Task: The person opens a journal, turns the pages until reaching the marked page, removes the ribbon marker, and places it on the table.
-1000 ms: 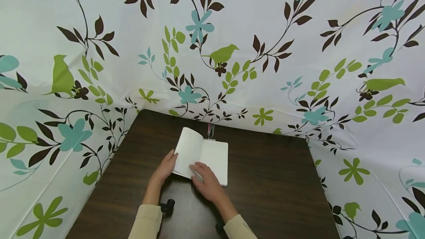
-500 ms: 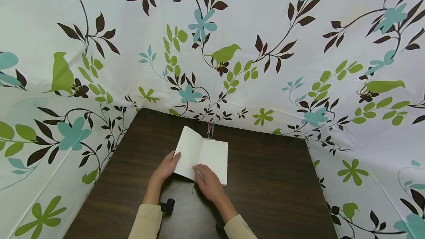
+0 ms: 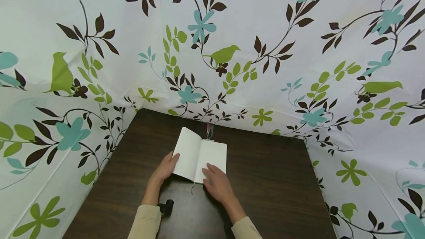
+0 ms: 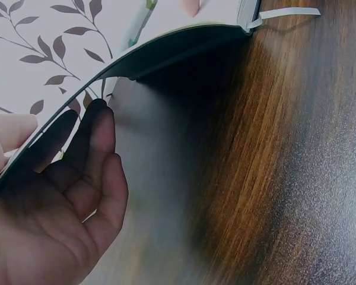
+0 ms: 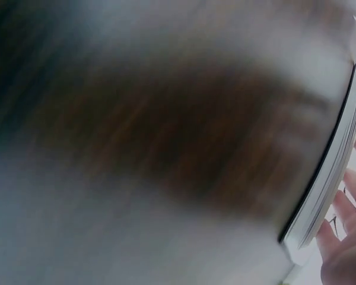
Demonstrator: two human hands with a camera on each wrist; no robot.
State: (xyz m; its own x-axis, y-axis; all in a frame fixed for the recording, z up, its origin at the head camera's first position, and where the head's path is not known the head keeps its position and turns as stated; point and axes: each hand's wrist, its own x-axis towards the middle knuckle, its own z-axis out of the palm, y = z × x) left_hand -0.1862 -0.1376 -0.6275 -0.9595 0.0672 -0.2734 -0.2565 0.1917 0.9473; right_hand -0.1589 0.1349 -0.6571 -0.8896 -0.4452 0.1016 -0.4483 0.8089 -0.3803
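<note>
Left hand (image 3: 165,168) pinches the notebook (image 3: 214,154) by its edge, right hand (image 3: 219,184) relaxed over it; probably light, bendy, so grab edges.

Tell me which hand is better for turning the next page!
Probably the right hand: it's over the right page and seems to grip nothing, while the left hand grips the raised left side of the book.

A dark wood-grain table (image 3: 272,180) fills a curtained-off nook, enclosed on three sides by creased white fabric (image 3: 252,17) in a leaf-and-bird print; whether home or workplace is unclear.
</note>
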